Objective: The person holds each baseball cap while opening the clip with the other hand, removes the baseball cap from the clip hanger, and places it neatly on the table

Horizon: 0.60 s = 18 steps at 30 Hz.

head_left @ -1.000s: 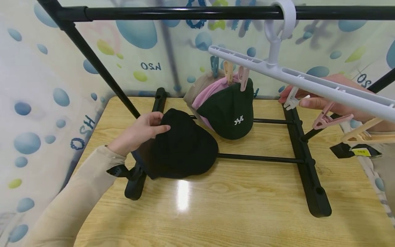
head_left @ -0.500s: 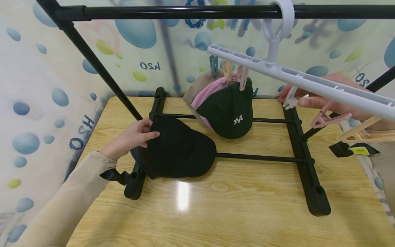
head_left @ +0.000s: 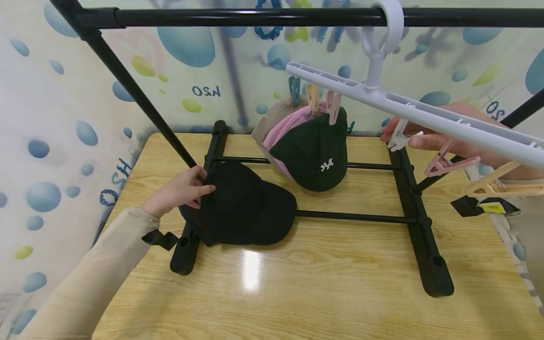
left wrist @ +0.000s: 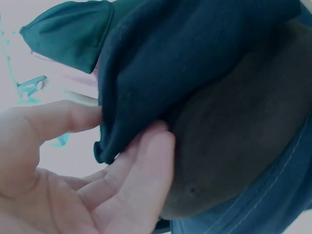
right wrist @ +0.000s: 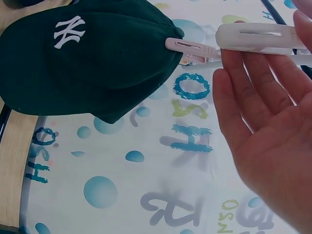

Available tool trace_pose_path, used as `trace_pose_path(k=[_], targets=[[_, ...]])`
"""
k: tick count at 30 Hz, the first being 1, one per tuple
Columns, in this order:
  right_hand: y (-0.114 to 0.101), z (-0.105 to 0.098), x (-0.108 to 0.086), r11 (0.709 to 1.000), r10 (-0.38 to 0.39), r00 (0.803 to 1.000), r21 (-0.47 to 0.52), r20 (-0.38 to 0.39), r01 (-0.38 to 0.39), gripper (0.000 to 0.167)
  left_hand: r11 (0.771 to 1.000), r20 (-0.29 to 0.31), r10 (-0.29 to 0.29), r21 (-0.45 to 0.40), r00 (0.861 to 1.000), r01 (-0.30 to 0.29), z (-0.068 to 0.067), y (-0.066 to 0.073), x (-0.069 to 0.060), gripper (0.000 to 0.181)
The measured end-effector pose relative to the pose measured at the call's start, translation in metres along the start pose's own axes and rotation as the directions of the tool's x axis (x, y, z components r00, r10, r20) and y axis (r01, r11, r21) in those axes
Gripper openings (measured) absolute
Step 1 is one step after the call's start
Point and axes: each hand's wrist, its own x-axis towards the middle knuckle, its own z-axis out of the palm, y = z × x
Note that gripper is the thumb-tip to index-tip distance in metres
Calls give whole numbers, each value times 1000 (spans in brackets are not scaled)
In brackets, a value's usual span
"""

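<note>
My left hand (head_left: 180,191) pinches the edge of a black cap (head_left: 242,203) lying at the left of the rack base. In the left wrist view, the thumb is on one side of its cloth and fingers are on the other. A brown cap (left wrist: 243,122) and a blue cap (left wrist: 287,183) show beneath it. At the right, my right hand (head_left: 435,140) holds a white clothespin (head_left: 398,137) hanging from the white hanger (head_left: 340,87). A dark green cap (head_left: 316,153), a pink cap (head_left: 278,130) and a beige cap (head_left: 267,125) hang from clothespins at the hanger's left end.
A black rack stands on the wooden table (head_left: 314,283), with its top rail (head_left: 255,18) carrying the hanger. A pink clothespin (head_left: 448,163) and a yellowish one (head_left: 501,184) hang near the right wrist. Patterned sheeting (head_left: 85,71) rises behind and at the left.
My left hand has shifted left and slightly down, drawing the black cap's crown the same way. The right hand stays at the white clothespin.
</note>
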Motion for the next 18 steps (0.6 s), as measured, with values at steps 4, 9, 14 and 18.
trace_pose_path(k=[4,9,14,18], targets=[[4,3,5,985,-164,986,63,10,163,45,998,17,20,52,1000,-21,-3,1,-2,51],[6,6,10,941,-284,959,188,-4,280,36,981,-24,92,173,995,-86,-8,4,-5,38],[7,5,10,944,-274,962,194,14,267,39,921,-127,216,357,968,-158,-18,14,-12,28],[4,3,6,981,-147,988,136,48,139,41,899,-163,255,403,953,-171,-27,27,-17,32]])
